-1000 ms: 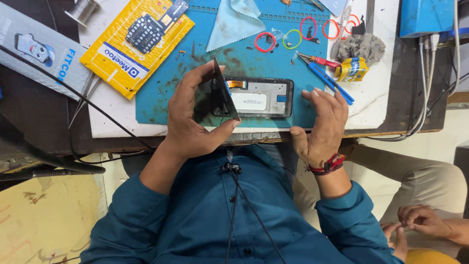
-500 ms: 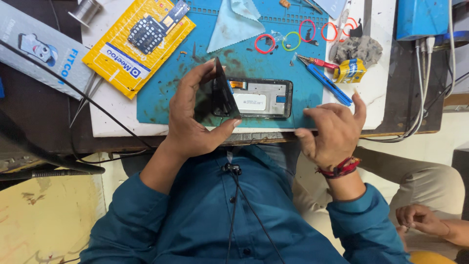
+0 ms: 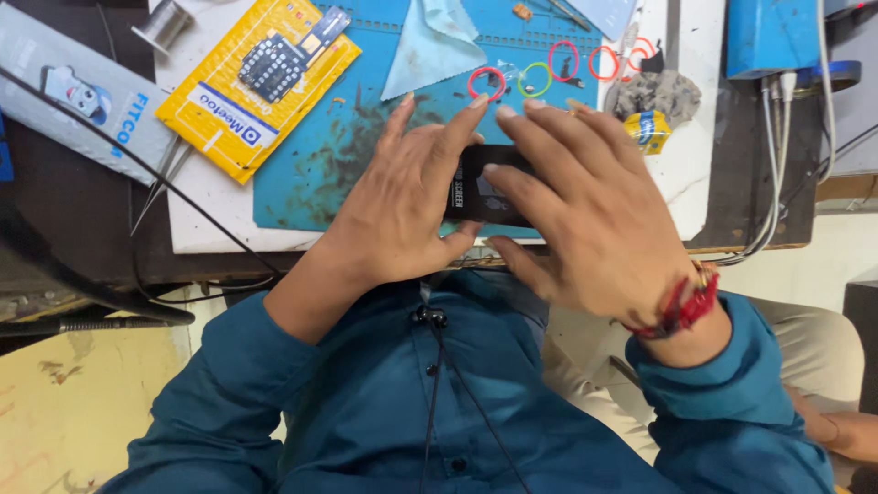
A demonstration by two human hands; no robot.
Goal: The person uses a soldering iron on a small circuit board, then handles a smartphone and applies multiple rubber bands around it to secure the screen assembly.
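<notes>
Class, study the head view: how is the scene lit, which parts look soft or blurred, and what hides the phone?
Head view: even, soft light with faint shadows; no strong glare on the blue mat. The left hand and right hand, close to the lens, look slightly soft and cover most of the black phone; edges bend a little from the wide lens.

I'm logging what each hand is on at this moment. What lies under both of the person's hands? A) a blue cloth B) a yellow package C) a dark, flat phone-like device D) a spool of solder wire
C: the left hand and the right hand both lie over the dark flat device on the blue work mat.
</notes>
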